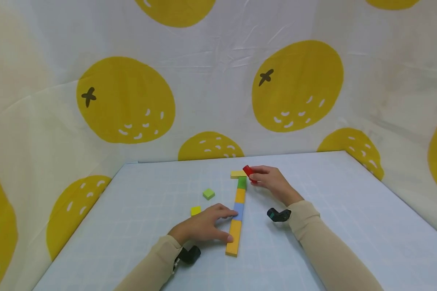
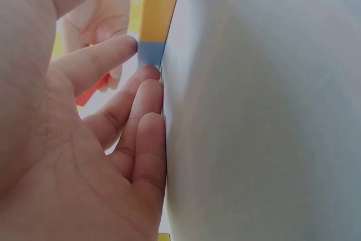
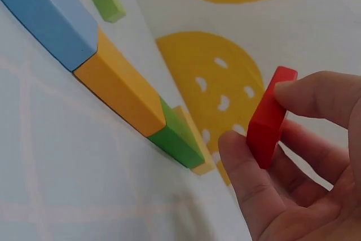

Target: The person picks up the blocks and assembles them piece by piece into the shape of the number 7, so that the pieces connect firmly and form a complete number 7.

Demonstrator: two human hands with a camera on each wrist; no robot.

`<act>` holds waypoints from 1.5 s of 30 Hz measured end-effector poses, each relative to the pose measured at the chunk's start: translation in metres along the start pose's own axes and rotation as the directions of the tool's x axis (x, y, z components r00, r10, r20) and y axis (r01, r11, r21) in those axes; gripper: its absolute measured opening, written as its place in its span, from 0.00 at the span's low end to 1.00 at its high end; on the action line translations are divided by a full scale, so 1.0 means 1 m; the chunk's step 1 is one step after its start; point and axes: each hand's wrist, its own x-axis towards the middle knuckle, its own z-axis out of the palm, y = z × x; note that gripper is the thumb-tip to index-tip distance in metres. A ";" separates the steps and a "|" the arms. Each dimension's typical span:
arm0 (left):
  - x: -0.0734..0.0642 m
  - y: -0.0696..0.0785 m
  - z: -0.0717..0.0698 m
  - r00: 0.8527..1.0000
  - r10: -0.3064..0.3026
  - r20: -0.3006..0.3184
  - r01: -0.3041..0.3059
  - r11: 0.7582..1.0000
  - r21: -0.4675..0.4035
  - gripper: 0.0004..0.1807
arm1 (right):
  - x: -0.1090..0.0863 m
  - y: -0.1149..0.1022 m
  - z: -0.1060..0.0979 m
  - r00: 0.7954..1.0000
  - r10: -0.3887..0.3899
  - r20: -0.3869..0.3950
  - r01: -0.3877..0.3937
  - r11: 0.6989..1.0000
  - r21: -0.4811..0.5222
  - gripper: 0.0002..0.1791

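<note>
A row of blocks runs away across the table: a long orange block (image 1: 234, 238) nearest, then a blue block (image 1: 238, 211), an orange block (image 3: 121, 86) and a green block (image 3: 175, 136). A pale yellow block (image 1: 237, 174) lies crosswise at the far end. My left hand (image 1: 207, 223) rests beside the row, its index fingertip at the blue block and its thumb on the long orange one. Above the table near the green block, my right hand (image 1: 271, 181) pinches a red block (image 3: 271, 119) between thumb and fingers, tilted.
Left of the row lie a light green block (image 1: 208, 194) and a yellow block (image 1: 195, 210), the latter just beyond my left hand. A white curtain (image 1: 211, 97) printed with yellow fruit hangs behind and beside the pale table (image 1: 131, 242).
</note>
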 end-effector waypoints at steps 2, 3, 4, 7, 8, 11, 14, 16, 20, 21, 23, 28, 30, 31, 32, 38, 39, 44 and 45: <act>0.000 -0.002 0.000 1.000 0.007 -0.003 -0.007 1.000 0.001 0.36 | 0.002 0.000 0.000 1.000 0.005 -0.008 -0.005 1.000 0.017 0.24; 0.000 -0.003 0.000 1.000 0.011 -0.005 -0.011 1.000 0.002 0.37 | 0.002 0.000 0.000 1.000 0.007 -0.013 -0.007 1.000 0.023 0.24; -0.001 -0.003 0.000 1.000 0.015 -0.006 -0.015 1.000 0.004 0.37 | 0.003 0.000 0.000 1.000 0.010 -0.018 -0.009 0.999 0.034 0.24; -0.001 -0.004 0.000 1.000 0.024 -0.009 -0.024 1.000 0.007 0.37 | 0.005 0.000 -0.001 1.000 -0.006 -0.018 0.007 0.999 0.046 0.24; -0.001 -0.004 0.000 1.000 0.024 -0.010 -0.024 1.000 0.006 0.37 | 0.006 -0.001 -0.001 1.000 -0.018 -0.014 0.018 0.999 0.049 0.24; -0.001 -0.003 -0.001 1.000 0.023 -0.008 -0.023 1.000 -0.002 0.37 | 0.007 -0.002 -0.001 0.999 -0.046 -0.006 0.047 0.998 0.053 0.23; -0.001 -0.002 0.000 1.000 0.008 -0.004 -0.008 1.000 -0.016 0.36 | 0.009 -0.003 0.000 0.998 -0.060 -0.006 0.060 0.996 0.066 0.23; 0.000 -0.001 0.000 1.000 -0.001 -0.003 0.001 1.000 -0.018 0.36 | 0.010 -0.003 -0.001 0.998 -0.065 0.003 0.065 0.996 0.061 0.24; 0.002 0.001 0.002 1.000 0.017 -0.003 -0.017 1.000 -0.016 0.36 | 0.012 -0.002 -0.007 0.997 -0.081 0.013 0.081 0.997 -0.010 0.24; 0.003 0.001 0.003 1.000 0.027 -0.003 -0.027 1.000 -0.016 0.36 | 0.013 -0.001 -0.009 0.997 -0.083 0.009 0.083 0.996 -0.043 0.24; 0.005 0.003 0.003 0.999 0.041 -0.003 -0.041 0.999 -0.017 0.36 | 0.014 -0.001 -0.014 0.996 -0.085 0.001 0.084 0.992 -0.096 0.24; 0.003 0.002 0.002 1.000 0.005 -0.014 -0.005 1.000 -0.018 0.36 | 0.018 0.002 -0.013 0.998 -0.058 0.028 0.062 0.985 -0.159 0.26; 0.002 0.001 0.001 1.000 -0.010 -0.016 0.010 1.000 -0.018 0.36 | 0.019 0.003 -0.011 0.999 -0.045 0.030 0.049 0.985 -0.166 0.26; 0.001 0.000 0.000 1.000 -0.014 -0.015 0.013 1.000 -0.021 0.36 | 0.018 0.003 -0.011 0.999 -0.045 0.029 0.050 0.985 -0.168 0.26; 0.000 0.000 0.000 1.000 -0.012 -0.013 0.012 1.000 -0.022 0.36 | 0.018 0.003 -0.010 0.999 -0.044 0.022 0.047 0.986 -0.163 0.26; 0.000 0.001 -0.002 1.000 -0.004 -0.012 0.003 1.000 -0.025 0.36 | 0.017 0.005 -0.006 0.999 -0.054 0.000 0.054 0.989 -0.141 0.24; 0.000 0.001 -0.001 1.000 -0.005 -0.013 0.005 1.000 -0.026 0.36 | 0.017 0.006 -0.005 0.998 -0.058 0.003 0.058 0.989 -0.139 0.24; 0.000 -0.001 0.001 1.000 -0.007 -0.013 0.007 1.000 -0.028 0.36 | 0.016 0.009 0.003 0.997 -0.083 0.001 0.082 0.989 -0.119 0.23; 0.001 -0.001 0.001 1.000 -0.008 -0.012 0.007 1.000 -0.027 0.36 | 0.015 0.009 0.004 0.996 -0.087 0.000 0.086 0.989 -0.124 0.23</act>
